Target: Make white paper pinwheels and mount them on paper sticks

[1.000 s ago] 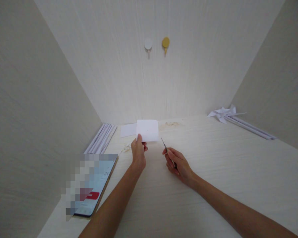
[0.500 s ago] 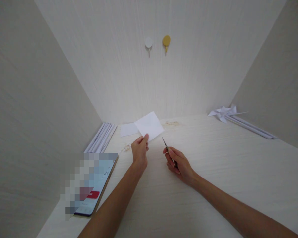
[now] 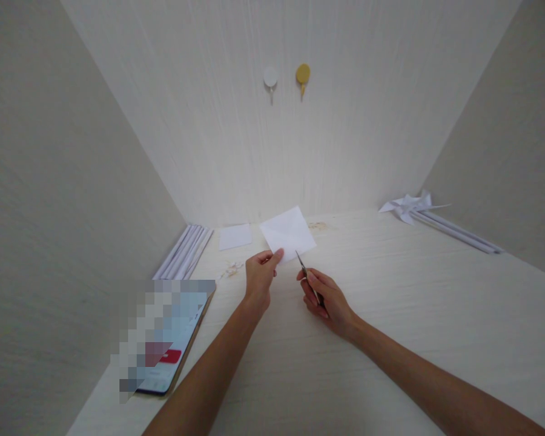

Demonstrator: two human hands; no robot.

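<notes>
Between the thumb and fingers of my left hand (image 3: 261, 275) is a square sheet of white paper (image 3: 289, 229), pinched at its lower edge and held above the table. My right hand (image 3: 323, 298) is closed on a small pair of scissors (image 3: 302, 264), its blades pointing up and away from me. The scissors' tip overlaps the paper's lower right edge in view; I cannot tell whether it touches. The handles are mostly hidden by my fingers. Behind my left hand, another piece of white paper (image 3: 235, 237) lies flat on the table.
Rolled white paper sticks (image 3: 183, 252) lie along the left wall, with a phone (image 3: 175, 339) nearer to me. At the back right rest a paper pinwheel (image 3: 407, 207) and paper sticks (image 3: 456, 231). A white hook (image 3: 270, 77) and a yellow hook (image 3: 303, 74) are on the back wall.
My left hand has moved the held paper to the right, up to the scissors' tip. The paper on the table behind is now fully uncovered. My right hand has barely moved.
</notes>
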